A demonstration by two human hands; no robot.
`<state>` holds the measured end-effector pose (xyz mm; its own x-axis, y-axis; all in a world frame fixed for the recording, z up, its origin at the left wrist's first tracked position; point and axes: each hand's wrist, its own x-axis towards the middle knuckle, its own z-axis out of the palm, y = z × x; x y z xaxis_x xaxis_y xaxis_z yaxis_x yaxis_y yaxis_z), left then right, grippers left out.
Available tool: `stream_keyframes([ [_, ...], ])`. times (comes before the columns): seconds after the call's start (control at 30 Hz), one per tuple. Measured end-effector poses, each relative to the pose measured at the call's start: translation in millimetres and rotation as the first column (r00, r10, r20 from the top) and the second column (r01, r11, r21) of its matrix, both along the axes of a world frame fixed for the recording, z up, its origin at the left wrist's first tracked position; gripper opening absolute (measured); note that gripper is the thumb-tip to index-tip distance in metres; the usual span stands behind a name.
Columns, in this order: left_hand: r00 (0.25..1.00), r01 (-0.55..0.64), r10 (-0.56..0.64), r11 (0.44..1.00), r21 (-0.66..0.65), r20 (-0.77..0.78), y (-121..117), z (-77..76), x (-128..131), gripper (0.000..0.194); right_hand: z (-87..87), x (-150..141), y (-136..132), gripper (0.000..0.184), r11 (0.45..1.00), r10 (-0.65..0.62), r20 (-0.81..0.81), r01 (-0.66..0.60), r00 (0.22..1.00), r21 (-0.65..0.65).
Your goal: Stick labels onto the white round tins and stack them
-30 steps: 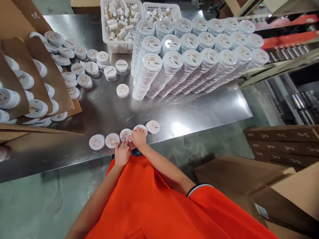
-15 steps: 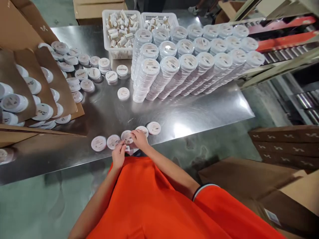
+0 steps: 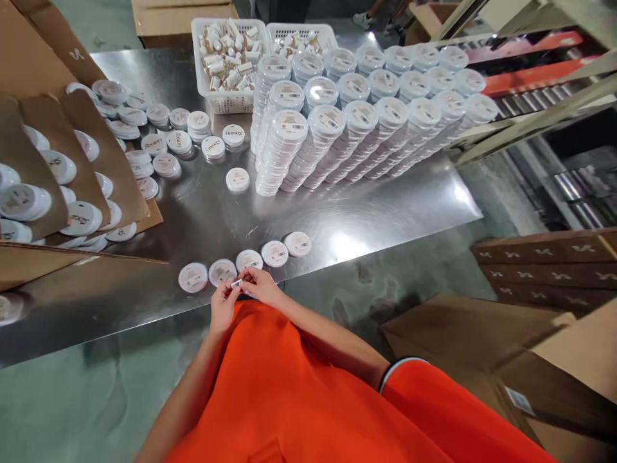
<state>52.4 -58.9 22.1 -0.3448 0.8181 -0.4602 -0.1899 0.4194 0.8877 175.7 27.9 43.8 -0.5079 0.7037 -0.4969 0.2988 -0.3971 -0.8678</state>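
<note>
Close to the table's front edge, my left hand (image 3: 223, 307) pinches a small white label (image 3: 236, 283) with dark print. My right hand (image 3: 263, 287) meets it from the other side, its fingertips closed on the label's right end. Just beyond my fingers runs a row of several round, flat white containers lying face down, their printed undersides up. The middle container (image 3: 249, 260) is partly hidden by my right hand. At the row's ends are a left container (image 3: 193, 277) and a right container (image 3: 297, 244), which has a barcode label on it.
Tall stacks of round containers (image 3: 289, 125) stand at the back right of the metal table (image 3: 332, 215). A white basket (image 3: 229, 103) behind holds small white-capped items. More round containers (image 3: 179, 142) lie loose at left, beside a cardboard box with dividers (image 3: 108, 151). Cartons (image 3: 544, 270) stand at right.
My right hand has drawn back from the middle container toward my body and met my left hand. The label now shows between my fingertips, and the middle container's barcode is uncovered.
</note>
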Motion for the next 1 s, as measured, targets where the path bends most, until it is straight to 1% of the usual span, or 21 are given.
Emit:
stream_keyframes([
  [0.17, 0.991, 0.073, -0.076, 0.997, -0.03, -0.113, -4, 0.0, -7, 0.034, -8.7, -9, -8, 0.005, 1.0, -0.02, 0.064, 0.02, 0.998, 0.013],
  [0.23, 0.984, 0.083, -0.09, 0.995, -0.049, -0.156, -6, -1.6, -11, 0.034, -12.8, -14, -12, 0.007, 0.997, -0.021, 0.108, 0.013, 0.994, 0.071],
  [0.3, 0.971, 0.087, -0.104, 0.993, -0.086, -0.217, -8, -5.1, -16, 0.036, -16.0, -21, -16, 0.008, 0.986, -0.029, 0.193, -0.004, 0.981, 0.168],
  [0.4, 0.928, 0.09, -0.144, 0.982, -0.167, -0.345, -12, -11.8, -26, 0.04, -19.6, -31, -18, 0.011, 0.96, -0.046, 0.346, -0.055, 0.937, 0.275],
  [0.5, 0.863, 0.106, -0.204, 0.968, -0.229, -0.461, -17, -16.7, -35, 0.041, -23.7, -40, -9, 0.017, 0.941, -0.043, 0.517, -0.139, 0.855, 0.307],
  [0.53, 0.844, 0.129, -0.228, 0.965, -0.23, -0.485, -18, -17.7, -37, 0.039, -25.3, -42, -4, 0.018, 0.936, -0.038, 0.562, -0.168, 0.826, 0.31],
  [0.57, 0.816, 0.177, -0.266, 0.96, -0.216, -0.513, -18, -18.3, -39, 0.035, -26.9, -44, 1, 0.019, 0.93, -0.032, 0.596, -0.195, 0.802, 0.312],
  [0.6, 0.773, 0.252, -0.317, 0.948, -0.193, -0.55, -19, -18.7, -40, 0.031, -28.4, -45, 6, 0.019, 0.924, -0.024, 0.62, -0.219, 0.784, 0.313],
  [0.63, 0.713, 0.341, -0.375, 0.924, -0.174, -0.592, -19, -19.0, -40, 0.026, -29.9, -47, 11, 0.019, 0.919, -0.009, 0.641, -0.247, 0.767, 0.309],
  [0.7, 0.556, 0.5, -0.48, 0.845, -0.188, -0.679, -18, -19.5, -40, 0.02, -32.0, -49, 18, 0.018, 0.903, 0.035, 0.685, -0.317, 0.728, 0.291],
  [0.73, 0.482, 0.544, -0.518, 0.809, -0.222, -0.707, -17, -19.8, -39, 0.019, -32.6, -51, 21, 0.017, 0.894, 0.058, 0.703, -0.35, 0.709, 0.279],
  [0.77, 0.435, 0.558, -0.543, 0.789, -0.258, -0.718, -17, -20.1, -38, 0.019, -32.7, -52, 23, 0.018, 0.886, 0.078, 0.716, -0.378, 0.693, 0.269],
  [0.83, 0.394, 0.562, -0.568, 0.771, -0.3, -0.722, -16, -20.9, -38, 0.019, -32.3, -55, 25, 0.019, 0.864, 0.119, 0.743, -0.437, 0.659, 0.249],
  [1.0, 0.369, 0.563, -0.583, 0.76, -0.325, -0.724, -15, -23.9, -40, 0.019, -30.0, -60, 28, 0.024, 0.816, 0.173, 0.787, -0.533, 0.592, 0.222],
])
